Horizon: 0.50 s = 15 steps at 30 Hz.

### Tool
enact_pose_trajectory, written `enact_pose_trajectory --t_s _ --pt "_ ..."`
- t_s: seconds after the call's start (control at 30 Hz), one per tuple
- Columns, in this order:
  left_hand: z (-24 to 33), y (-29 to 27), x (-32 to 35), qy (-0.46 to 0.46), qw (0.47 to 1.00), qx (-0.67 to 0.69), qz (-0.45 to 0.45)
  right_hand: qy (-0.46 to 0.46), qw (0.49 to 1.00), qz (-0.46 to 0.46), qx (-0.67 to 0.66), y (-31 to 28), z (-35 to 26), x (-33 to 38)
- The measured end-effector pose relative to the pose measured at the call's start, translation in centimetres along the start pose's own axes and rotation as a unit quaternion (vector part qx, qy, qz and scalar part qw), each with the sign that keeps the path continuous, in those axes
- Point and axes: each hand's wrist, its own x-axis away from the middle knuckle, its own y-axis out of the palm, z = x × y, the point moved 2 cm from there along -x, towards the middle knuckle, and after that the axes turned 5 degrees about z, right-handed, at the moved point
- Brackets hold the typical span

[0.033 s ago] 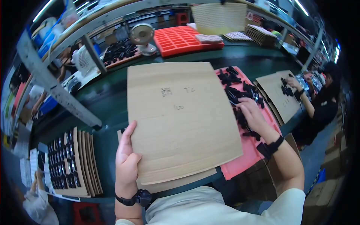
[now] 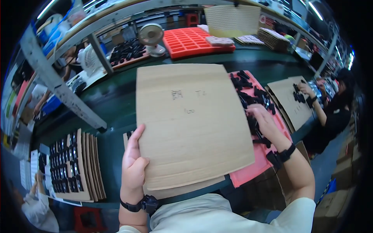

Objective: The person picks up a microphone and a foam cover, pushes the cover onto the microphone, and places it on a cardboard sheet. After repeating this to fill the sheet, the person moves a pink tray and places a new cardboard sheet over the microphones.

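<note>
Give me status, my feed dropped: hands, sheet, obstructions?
Left hand gripping cardboard sheet edge. Right hand on black parts over pink tray. Nothing blocking.

**Dark green workbench and its load**

The dark green workbench (image 2: 116, 101) carries a pink foam tray (image 2: 252, 171) of small black parts, stacked brown cardboard sheets (image 2: 87, 167), a red moulded tray (image 2: 190, 40) and a small white fan (image 2: 152, 37).

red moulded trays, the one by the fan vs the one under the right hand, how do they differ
The red grid tray by the fan sits far back, nearly bare, its square cells showing. The pink-red tray under the right hand lies near, strewn with small black parts and partly covered by the brown cardboard sheet. Both rest on the green bench.
</note>
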Motion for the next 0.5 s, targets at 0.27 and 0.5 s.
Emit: enact_pose_trajectory --t_s 0.27,0.5 --pt "-1.5 -1.3 1.1 0.012 0.999 0.016 -0.029 0.298 0.773 -0.054 -0.557 -0.9 -7.0 0.2" --pt "-0.9 -1.9 2.1 0.017 0.995 0.083 -0.057 0.19 0.838 -0.012 -0.511 -3.0 -9.1 0.9"
